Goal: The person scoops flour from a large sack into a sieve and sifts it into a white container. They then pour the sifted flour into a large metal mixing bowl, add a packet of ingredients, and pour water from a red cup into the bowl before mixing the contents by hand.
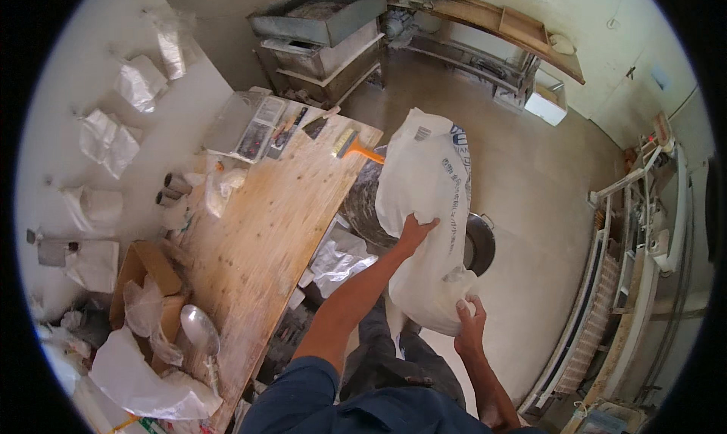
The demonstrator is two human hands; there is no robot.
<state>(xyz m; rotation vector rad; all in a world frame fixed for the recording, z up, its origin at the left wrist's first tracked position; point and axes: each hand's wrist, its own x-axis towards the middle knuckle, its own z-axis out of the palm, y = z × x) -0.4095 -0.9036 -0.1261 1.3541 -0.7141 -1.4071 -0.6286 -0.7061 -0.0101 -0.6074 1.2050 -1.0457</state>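
A large white sack [424, 180] with printed sides stretches in front of me, from beside the table to just before my body. My left hand [413, 235] grips a fold at the sack's middle, thumb and fingers closed on it. At the near right corner, my right hand [471, 322] pinches the sack between thumb and curled fingers. Partly covered by the sack is a round metal pot [482, 245] on the floor; what it holds cannot be made out. A brush with an orange handle [362, 151] lies at the table edge, close to the sack's far part.
A wooden table [265, 237] runs along my left, with a large metal scoop [201, 332], a cardboard box [148, 275] and a knife [289, 127] on it. Under its edge sits crumpled plastic [341, 256]. Racks [591, 305] line the right wall; a metal bin [322, 17] stands far left.
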